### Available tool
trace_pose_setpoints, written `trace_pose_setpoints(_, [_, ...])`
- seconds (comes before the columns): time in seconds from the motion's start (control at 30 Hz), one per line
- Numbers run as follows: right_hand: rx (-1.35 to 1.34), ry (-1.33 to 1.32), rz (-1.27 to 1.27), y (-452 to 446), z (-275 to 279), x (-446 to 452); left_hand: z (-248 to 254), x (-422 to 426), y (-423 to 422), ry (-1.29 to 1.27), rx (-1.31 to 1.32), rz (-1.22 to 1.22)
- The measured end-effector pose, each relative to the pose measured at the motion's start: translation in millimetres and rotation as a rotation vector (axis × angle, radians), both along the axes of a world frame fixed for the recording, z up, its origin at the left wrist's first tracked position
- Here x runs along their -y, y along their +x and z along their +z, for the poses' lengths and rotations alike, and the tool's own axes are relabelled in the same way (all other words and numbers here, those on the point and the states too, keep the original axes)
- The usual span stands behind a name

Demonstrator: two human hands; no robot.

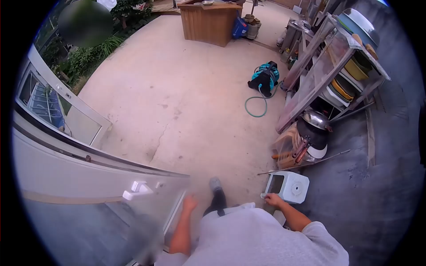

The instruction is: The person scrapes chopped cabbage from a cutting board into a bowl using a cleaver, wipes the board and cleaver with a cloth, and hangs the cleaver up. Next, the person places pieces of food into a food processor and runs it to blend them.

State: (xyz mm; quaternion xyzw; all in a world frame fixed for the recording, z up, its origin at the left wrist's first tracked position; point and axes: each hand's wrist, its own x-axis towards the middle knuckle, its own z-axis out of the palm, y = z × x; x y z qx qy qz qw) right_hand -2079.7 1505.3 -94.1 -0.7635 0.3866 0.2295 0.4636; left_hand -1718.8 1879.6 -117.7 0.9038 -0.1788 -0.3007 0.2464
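My left hand (190, 203) hangs beside the free edge of the white door (171, 184), its fingers curled in with nothing seen in them. My right hand (274, 200) is closed at the near left corner of a pale green plastic stool (295, 188), which lies low by the dark wall. A small pale rim shows at its fingertips; what the hand holds is too small to make out. One foot in a grey shoe (215, 183) is forward on the concrete floor (186, 111).
A shelf rack (306, 86) with basins stands right, pans (314, 128) and a thin rod (306, 166) below it. Further off are a black and teal bag-like object (266, 77) with a green hose (254, 115), and a wooden counter (206, 26). Plants (95, 55) grow at left.
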Motion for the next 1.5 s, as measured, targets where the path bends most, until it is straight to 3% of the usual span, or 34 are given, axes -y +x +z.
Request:
trace_pose_setpoints(0.1, [0.053,-0.117,0.032,17,-1,42,10,134,84,-0.090,0.018,-0.110])
trace_pose_setpoints(0.23, [0.048,-0.022,-0.502,55,10,71,48,274,178,-0.080,-0.142,-0.364])
trace_pose_setpoints(0.33, [-0.003,-0.093,-0.360,54,-47,96,39,342,244,-0.094,-0.147,-0.423])
trace_pose_setpoints(0.4, [-0.106,-0.048,-0.263,74,-55,115,22,372,290,-0.033,-0.141,-0.386])
trace_pose_setpoints(0.5, [-0.032,-0.067,0.274,103,-94,178,-20,382,357,0.076,-0.138,-0.338])
trace_pose_setpoints(0.57, [-0.242,0.277,0.122,102,-202,233,-32,368,388,0.209,-0.150,-0.228])
trace_pose_setpoints(0.6, [-0.365,0.414,0.046,126,-204,262,-40,349,400,0.265,-0.091,-0.215])
trace_pose_setpoints(0.63, [-0.472,0.343,-0.399,182,-147,297,-54,338,409,0.303,-0.030,-0.194])
trace_pose_setpoints(0.67, [-0.332,0.272,-0.345,221,-116,338,-64,327,425,0.340,-0.182,-0.218])
trace_pose_setpoints(0.73, [-0.109,0.145,-0.332,307,-92,429,-71,318,449,0.379,-0.240,-0.233])
trace_pose_setpoints(0.77, [-0.034,0.100,-0.376,345,-86,462,-71,319,451,0.357,-0.166,-0.100])
trace_pose_setpoints(0.8, [-0.007,0.073,-0.390,382,-84,498,-69,314,450,0.342,-0.098,0.030])
trace_pose_setpoints(0.9, [0.075,-0.002,-0.505,502,-56,596,-73,331,468,0.312,-0.383,0.003])
trace_pose_setpoints(1.0, [0.199,-0.042,-0.438,616,-28,658,-106,366,503,0.432,-0.460,-0.070])
trace_pose_setpoints(1.1, [0.227,-0.140,-0.307,705,-28,695,-108,407,576,0.410,-0.161,-0.969])
trace_pose_setpoints(1.2, [0.142,-0.074,-0.368,769,-12,692,-105,469,682,0.475,-0.300,-0.798])
trace_pose_setpoints(1.23, [0.083,-0.038,-0.260,778,-16,690,-108,486,710,0.500,-0.365,-0.733])
trace_pose_setpoints(1.3, [-0.001,0.045,-0.079,815,-27,694,-119,531,786,0.351,-0.317,-0.162])
trace_pose_setpoints(1.37, [-0.052,0.099,-0.017,851,-25,705,-105,576,857,0.144,-0.172,0.106])
trace_pose_setpoints(1.5, [-0.087,0.143,-0.100,907,-39,736,-51,673,986,0.063,-0.177,0.114])
